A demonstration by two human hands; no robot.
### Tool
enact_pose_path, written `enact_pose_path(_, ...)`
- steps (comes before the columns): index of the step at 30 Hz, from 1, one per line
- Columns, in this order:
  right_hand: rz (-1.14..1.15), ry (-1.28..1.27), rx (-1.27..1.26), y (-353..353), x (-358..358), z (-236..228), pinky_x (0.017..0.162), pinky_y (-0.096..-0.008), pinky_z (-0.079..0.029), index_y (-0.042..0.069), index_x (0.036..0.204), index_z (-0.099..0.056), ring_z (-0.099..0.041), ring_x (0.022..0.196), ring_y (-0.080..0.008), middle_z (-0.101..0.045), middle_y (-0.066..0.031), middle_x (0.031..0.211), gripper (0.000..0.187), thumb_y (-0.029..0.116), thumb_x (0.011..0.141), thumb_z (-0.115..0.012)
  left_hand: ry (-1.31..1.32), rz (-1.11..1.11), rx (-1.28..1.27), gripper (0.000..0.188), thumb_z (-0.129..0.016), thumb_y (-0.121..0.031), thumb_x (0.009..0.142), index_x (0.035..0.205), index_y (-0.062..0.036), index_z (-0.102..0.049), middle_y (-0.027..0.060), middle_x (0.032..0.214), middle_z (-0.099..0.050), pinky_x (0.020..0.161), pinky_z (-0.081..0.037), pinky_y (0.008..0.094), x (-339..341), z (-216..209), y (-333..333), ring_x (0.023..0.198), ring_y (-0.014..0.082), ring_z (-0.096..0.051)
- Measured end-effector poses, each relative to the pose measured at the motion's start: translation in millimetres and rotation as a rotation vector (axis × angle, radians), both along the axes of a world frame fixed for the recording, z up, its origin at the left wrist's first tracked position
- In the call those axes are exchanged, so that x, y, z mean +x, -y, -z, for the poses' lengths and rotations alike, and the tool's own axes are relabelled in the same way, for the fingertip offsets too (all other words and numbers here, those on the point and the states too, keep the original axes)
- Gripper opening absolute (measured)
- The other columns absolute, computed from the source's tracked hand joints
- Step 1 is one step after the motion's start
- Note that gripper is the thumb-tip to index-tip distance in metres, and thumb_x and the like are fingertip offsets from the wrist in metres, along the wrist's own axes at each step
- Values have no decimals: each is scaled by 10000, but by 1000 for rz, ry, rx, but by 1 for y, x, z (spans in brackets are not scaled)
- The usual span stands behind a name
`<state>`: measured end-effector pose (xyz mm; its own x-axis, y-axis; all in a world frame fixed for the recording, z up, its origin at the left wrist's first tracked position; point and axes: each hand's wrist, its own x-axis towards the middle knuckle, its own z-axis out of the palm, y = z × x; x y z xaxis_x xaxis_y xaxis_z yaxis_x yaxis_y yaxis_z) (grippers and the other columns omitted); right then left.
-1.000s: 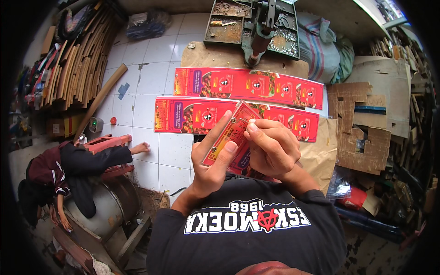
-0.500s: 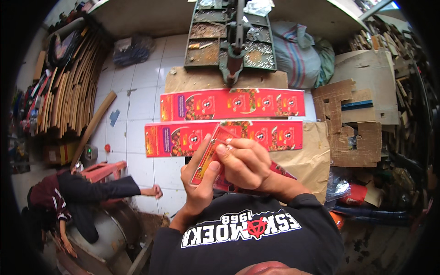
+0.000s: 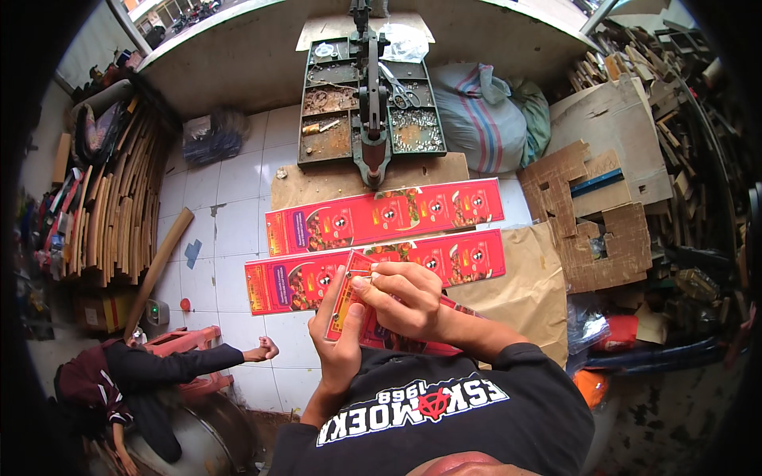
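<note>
My left hand (image 3: 337, 345) grips a narrow red printed panel (image 3: 343, 305) by its sides, thumb on the front and fingers along the edge. The panel tilts upward in front of my chest. At its upper end, my right hand (image 3: 409, 301) is closed in a pinch; a thin pale bit shows by the fingertips, too small to name. Beyond my hands, two long red printed panels lie flat: a nearer one (image 3: 468, 258) and a farther one (image 3: 456, 204). More red printed panel shows beneath my right forearm, partly hidden.
A dark metal hand press (image 3: 371, 119) stands over a compartment tray (image 3: 324, 149) of small metal parts and scissors (image 3: 401, 87). Brown paper (image 3: 528, 278) lies at right, near cut cardboard (image 3: 627, 238). A striped sack (image 3: 484, 119) stands behind. Another person's leg (image 3: 178, 361) reaches in at left.
My view has tilted upward, showing more of the press, tray and back wall. Both hands stay on the narrow panel, the right one still pinching at its upper end.
</note>
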<state>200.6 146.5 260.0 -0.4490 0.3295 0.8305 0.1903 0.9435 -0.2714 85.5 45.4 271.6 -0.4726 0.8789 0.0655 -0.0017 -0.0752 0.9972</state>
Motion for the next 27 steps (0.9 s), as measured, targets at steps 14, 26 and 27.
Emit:
enact_pose_path(14,-336,-550,-1591,28,9,-12,659,-202,-505,-38,1174,-594,-627,774,-60,-684,-43,856,303,-7,884,-676,-295,111,58,511,-514,-106,963,1420,79,-380,219,1006,-692,731,-534,326,7,5,4,850,260,-708)
enact_pose_path(26,-51,-82,-806,-20,37,5,815,-339,-512,3,1027,-669,-670,850,-203,-701,-92,935,231,-24,801,-710,211,68,42,417,-493,-84,941,1327,74,-487,193,1258,-583,1014,-432,336,-14,24,-5,1146,235,-578)
enact_pose_path(27,-174,-105,-1067,-23,44,11,793,-311,-517,-5,1049,-660,-659,838,-157,-700,-79,946,227,-23,826,-694,226,62,72,429,-486,-80,939,1335,83,-464,208,1244,-586,1006,-448,347,-20,29,-6,1138,239,-587)
